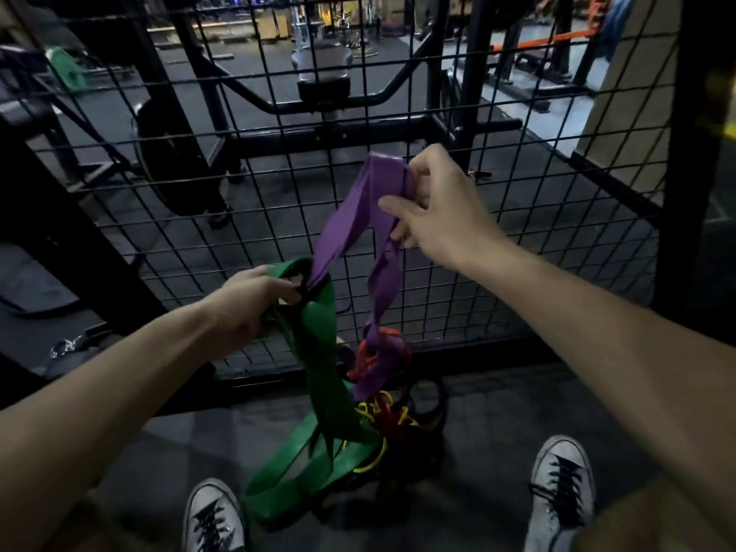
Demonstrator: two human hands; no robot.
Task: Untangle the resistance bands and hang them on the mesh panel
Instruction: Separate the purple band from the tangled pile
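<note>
Here the purple band [350,221] hangs doubled from the right hand [434,209], whose fingers and thumb pinch its top fold in front of the mesh panel [537,241]. 1 strand runs down-left through the top loop of the green band [318,352], which the left hand [251,300] grips with curled fingers. The other purple strand drops into a knot with a red band [392,336]. Below that, yellow bands [370,412] and dark ones lie heaped on the floor between 2 grey shoes [563,484]; the green tail trails to the floor there too.

This looks like the untangling step: nothing hangs on the mesh yet. The next move probably calls for drawing the purple strand out of the green loop, then freeing it from the red knot, keeping both grips apart so no new twist forms.
</note>
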